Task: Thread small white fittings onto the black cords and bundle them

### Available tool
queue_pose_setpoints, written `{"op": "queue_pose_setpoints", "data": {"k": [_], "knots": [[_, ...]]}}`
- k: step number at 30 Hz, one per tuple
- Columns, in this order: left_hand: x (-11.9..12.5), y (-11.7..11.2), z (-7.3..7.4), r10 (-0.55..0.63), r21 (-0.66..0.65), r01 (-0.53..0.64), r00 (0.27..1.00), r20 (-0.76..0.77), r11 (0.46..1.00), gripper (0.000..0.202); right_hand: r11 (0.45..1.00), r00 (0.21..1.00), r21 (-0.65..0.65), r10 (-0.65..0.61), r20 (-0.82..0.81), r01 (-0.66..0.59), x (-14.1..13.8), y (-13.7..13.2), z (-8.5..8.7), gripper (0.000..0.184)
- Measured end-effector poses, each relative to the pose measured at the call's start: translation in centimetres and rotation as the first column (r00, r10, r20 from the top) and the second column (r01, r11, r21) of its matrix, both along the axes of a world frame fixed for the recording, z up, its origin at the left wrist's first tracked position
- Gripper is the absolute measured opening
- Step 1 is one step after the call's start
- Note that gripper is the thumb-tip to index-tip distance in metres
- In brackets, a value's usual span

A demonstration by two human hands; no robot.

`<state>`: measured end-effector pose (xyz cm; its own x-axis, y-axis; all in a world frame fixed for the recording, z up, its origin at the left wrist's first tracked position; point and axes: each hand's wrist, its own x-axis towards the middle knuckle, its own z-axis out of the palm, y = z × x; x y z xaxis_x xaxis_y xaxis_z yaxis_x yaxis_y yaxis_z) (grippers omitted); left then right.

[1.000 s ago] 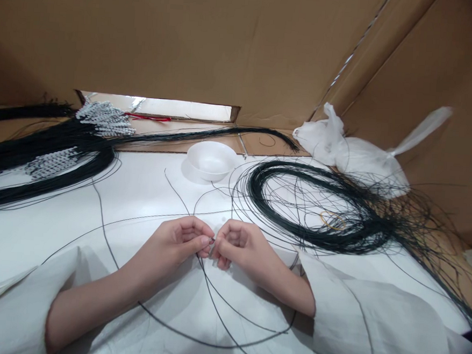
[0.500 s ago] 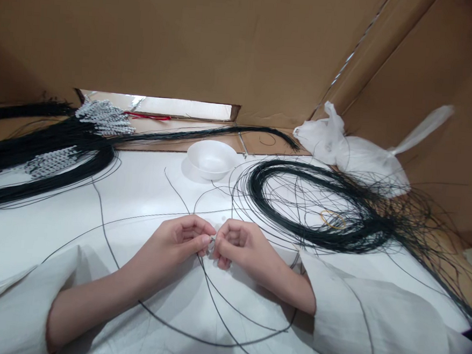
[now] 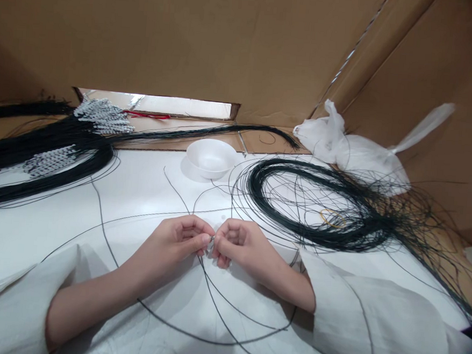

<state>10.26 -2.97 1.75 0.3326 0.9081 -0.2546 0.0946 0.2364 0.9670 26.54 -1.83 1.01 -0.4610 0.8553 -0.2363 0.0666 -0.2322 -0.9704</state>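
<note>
Cardboard [image 3: 258,148] edges tabletop [image 3: 139,178] at back; some room short of bowl [image 3: 211,170], coil [image 3: 308,233] hems R. L hand [image 3: 180,243] & R hand [image 3: 241,242] pinch dark cord [image 3: 203,265] mid-table; short span crosswise, tails slant twd wearer & R.

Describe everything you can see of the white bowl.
The white bowl is round and wide-mouthed, with a thin rim and smooth, plastic-looking walls. It sits upright on the white tabletop, toward its far side, left of the coil of dark cord. Neither the left hand nor the right hand touches it.
</note>
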Motion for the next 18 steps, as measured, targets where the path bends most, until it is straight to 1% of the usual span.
{"op": "queue_pose_setpoints", "data": {"k": [4,9,11,14,18], "knots": [[0.09,-0.06,0.13,-0.001,0.013,0.001,1.0,-0.008,1.0,0.009,1.0,1.0,0.001,0.006,-0.013,-0.006,0.06,0.03,0.02,0.006],[0.08,0.07,-0.06,-0.014,0.01,0.014,1.0,-0.001,1.0,0.008,1.0,1.0,0.0,0.013,-0.025,-0.013,0.11,0.05,-0.01,0.006],[0.1,0.03,-0.12,-0.018,0.032,0.019,1.0,-0.019,0.999,0.008,1.0,1.0,-0.001,0.009,-0.03,-0.009,0.11,0.03,-0.03,0.006],[0.16,-0.26,-0.19,-0.007,0.118,0.016,0.997,-0.077,0.993,0.008,1.0,0.999,0.003,0.002,-0.038,-0.002,0.12,0.0,-0.01,0.006],[0.21,-0.74,-0.27,0.046,0.276,0.011,0.979,-0.199,0.961,0.008,1.0,0.998,0.001,-0.004,-0.057,0.004,0.12,0.01,0.13,0.007]]}}
